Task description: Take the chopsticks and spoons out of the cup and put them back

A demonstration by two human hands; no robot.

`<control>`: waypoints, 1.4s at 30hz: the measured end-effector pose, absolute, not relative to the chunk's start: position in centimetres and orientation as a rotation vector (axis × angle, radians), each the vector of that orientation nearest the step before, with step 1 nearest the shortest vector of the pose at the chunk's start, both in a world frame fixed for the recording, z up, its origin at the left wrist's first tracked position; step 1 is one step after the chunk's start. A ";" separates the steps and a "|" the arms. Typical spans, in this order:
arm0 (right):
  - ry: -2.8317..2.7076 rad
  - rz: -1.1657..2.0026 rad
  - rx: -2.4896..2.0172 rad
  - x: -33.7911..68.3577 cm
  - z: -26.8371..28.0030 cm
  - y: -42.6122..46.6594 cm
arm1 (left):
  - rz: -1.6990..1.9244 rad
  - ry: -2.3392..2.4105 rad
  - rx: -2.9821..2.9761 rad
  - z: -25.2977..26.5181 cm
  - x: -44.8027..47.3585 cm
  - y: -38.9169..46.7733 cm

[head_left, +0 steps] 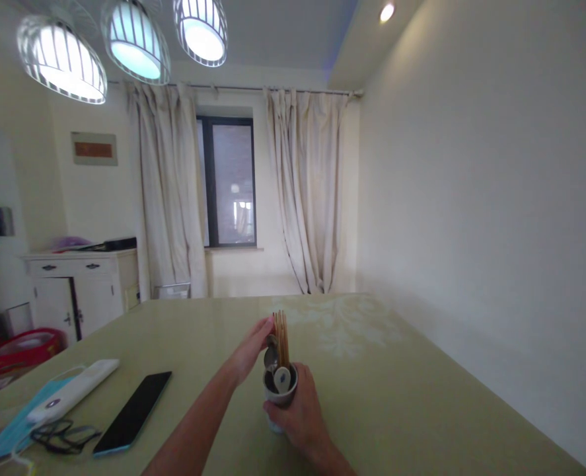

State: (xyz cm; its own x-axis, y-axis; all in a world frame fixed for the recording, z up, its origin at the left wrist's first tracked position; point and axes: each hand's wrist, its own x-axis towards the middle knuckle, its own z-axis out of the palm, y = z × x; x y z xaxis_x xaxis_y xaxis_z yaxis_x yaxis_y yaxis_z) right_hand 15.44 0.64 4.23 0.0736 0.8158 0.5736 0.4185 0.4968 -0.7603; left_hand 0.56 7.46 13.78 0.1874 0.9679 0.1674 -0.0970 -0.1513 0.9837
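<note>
Clasping the cup (279, 399), well in from the bench's (396, 403) far and right edges, with the right hand (300, 411) wrapped round; cannot tell the left hand's (251, 347) grip beside the chopsticks (283, 344). Might topple, spilling spoons (282, 379), from a sideways push up high.

A phone (134, 413) is lying near a white device (77, 390); curtains (166, 192) are flanking a window (233, 178); pendant lamps (137, 49) are glowing.

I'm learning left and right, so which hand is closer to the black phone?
Left. The left hand is by the chopsticks, to the right of the phone; the right hand grips the cup, farther right of it.
</note>
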 end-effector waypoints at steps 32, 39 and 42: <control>-1.523 0.411 -1.042 14.7 3.4 0.4 | 1.262 0.865 1.702 21.6 1.1 7.1; -1.528 0.436 -1.065 14.7 3.1 0.6 | 1.445 0.878 1.502 25.8 0.0 5.1; -1.526 0.436 -1.058 14.7 2.9 0.7 | 1.551 0.829 1.429 27.6 -1.0 4.8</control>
State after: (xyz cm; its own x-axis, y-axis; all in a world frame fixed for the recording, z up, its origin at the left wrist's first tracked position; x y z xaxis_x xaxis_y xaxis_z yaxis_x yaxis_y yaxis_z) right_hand 14.68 0.73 2.92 0.0787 0.8060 0.5866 0.3745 0.5214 -0.7667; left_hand -0.98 4.77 27.63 0.0120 0.9043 0.4268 -0.1469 -0.4206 0.8953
